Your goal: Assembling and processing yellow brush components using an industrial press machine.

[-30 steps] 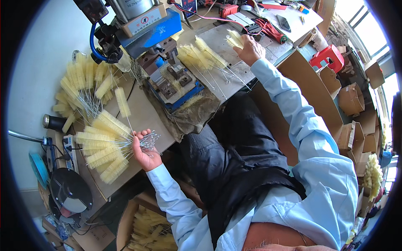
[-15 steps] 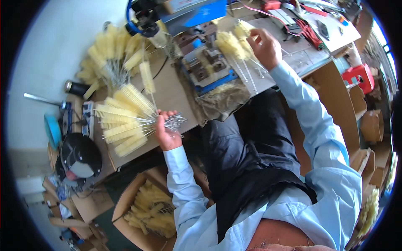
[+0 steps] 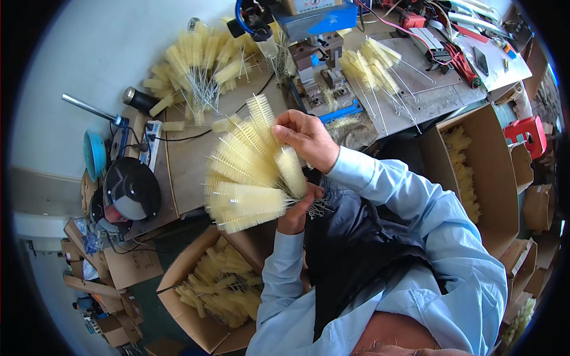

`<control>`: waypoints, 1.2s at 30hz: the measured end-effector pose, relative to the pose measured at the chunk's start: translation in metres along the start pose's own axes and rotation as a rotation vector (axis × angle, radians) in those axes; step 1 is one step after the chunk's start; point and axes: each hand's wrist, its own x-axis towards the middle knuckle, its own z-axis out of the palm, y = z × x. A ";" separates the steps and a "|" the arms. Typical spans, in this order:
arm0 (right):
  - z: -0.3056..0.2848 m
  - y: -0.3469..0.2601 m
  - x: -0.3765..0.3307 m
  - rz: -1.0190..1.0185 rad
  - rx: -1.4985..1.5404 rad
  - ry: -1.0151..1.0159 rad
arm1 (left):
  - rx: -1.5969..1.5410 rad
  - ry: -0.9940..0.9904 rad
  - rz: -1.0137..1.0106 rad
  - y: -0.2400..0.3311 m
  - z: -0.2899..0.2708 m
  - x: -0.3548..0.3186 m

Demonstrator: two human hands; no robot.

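My left hand (image 3: 298, 215) is closed round the thin wire handles of a fanned bundle of bottle brushes (image 3: 246, 204) with pale yellow bristles. The looped wire ends stick out on the right of that fist, above my lap. Over the bundle's upper right edge is my right hand (image 3: 310, 141), its thumb and fingertips pinched together at the bristles of one brush (image 3: 262, 121). How firmly they grip it is partly hidden. Another brush (image 3: 290, 172) stands out just below the right hand.
A bench machine (image 3: 323, 83) with blue parts stands ahead. Loose brushes (image 3: 371, 68) lie to its right, with a larger brush pile (image 3: 202, 62) at its left. Cardboard boxes holding brushes flank me, one lower left (image 3: 178, 267), one right (image 3: 490, 178). A black welding mask (image 3: 130, 190) sits far left.
My right hand has come left from the loose brushes beside the machine to the held bundle. The left hand has brought the bundle right and nearer my lap. The view has shifted.
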 end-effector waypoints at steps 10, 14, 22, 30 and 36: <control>-0.005 -0.014 -0.011 -0.034 -0.057 0.055 | 0.149 -0.035 -0.085 -0.001 0.006 -0.012; -0.016 -0.051 -0.003 -0.230 0.216 0.341 | 0.263 0.034 0.012 -0.002 -0.004 -0.002; -0.059 -0.014 -0.028 0.254 0.205 0.236 | -0.177 0.400 0.083 0.026 -0.048 0.062; -0.069 -0.004 0.000 0.471 0.412 0.247 | -0.241 0.374 0.133 0.024 -0.052 0.107; -0.082 -0.007 0.021 0.533 0.469 0.213 | -0.180 0.456 0.110 0.018 -0.043 0.112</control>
